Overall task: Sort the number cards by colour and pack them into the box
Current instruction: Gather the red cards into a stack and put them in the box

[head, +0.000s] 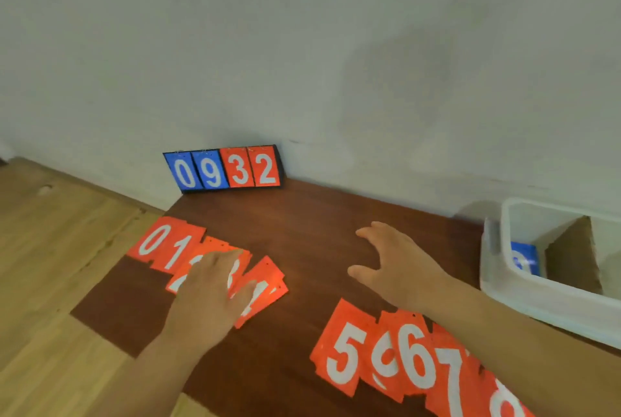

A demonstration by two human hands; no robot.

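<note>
Red number cards lie in two groups on the dark brown table [302, 231]. The left group [168, 245] shows 0 and 1 and overlaps further cards, and my left hand [208, 295] presses flat on top of it. The right group [386, 359] near the front edge shows 5, 6 and 7. My right hand [396, 265] hovers open above bare table between the two groups, fingers spread, holding nothing. A white plastic box [524, 295] at the right holds a blue card [524, 258] and a cardboard divider [571, 252].
A small flip scoreboard [223, 169] reading 0 9 in blue and 3 2 in red stands at the table's back edge against the grey wall. Light wooden floor [50, 265] lies to the left of the table.
</note>
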